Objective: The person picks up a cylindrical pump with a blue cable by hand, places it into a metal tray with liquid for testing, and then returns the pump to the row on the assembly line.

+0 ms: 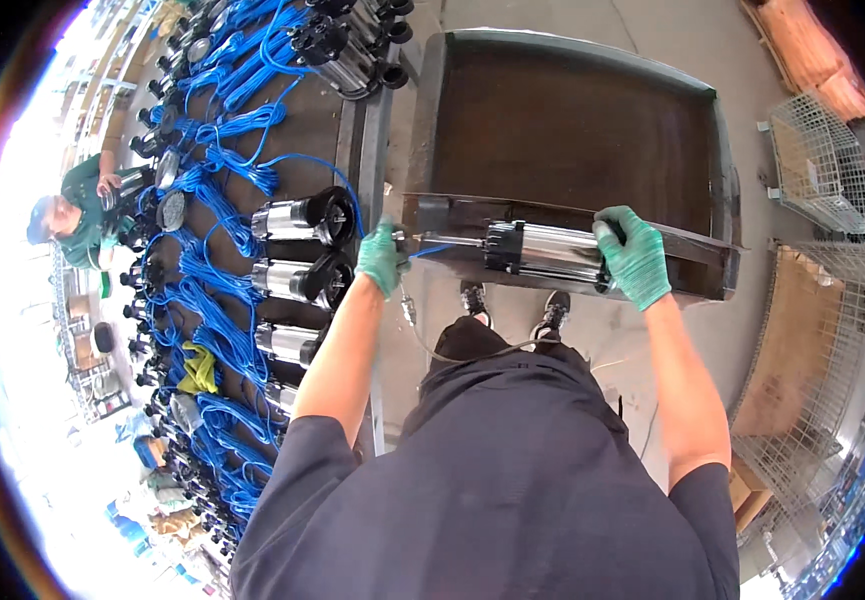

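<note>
My right hand, in a green knit glove, is closed around the right end of a silver, cylindrical pump motor with a black ribbed collar. The motor lies sideways over the near edge of a dark metal tray. My left hand, gloved alike, is closed around a hose-fed tool, mostly hidden by the fingers. A slim metal rod spans the gap between that tool and the motor's collar; which one it belongs to I cannot tell. Below the left hand hangs a thin hose with a metal coupling.
To the left, a long bench carries rows of silver and black pumps with bundled blue cables. A yellow cloth lies among them. Another person works beyond the bench. Wire mesh cages stand at right.
</note>
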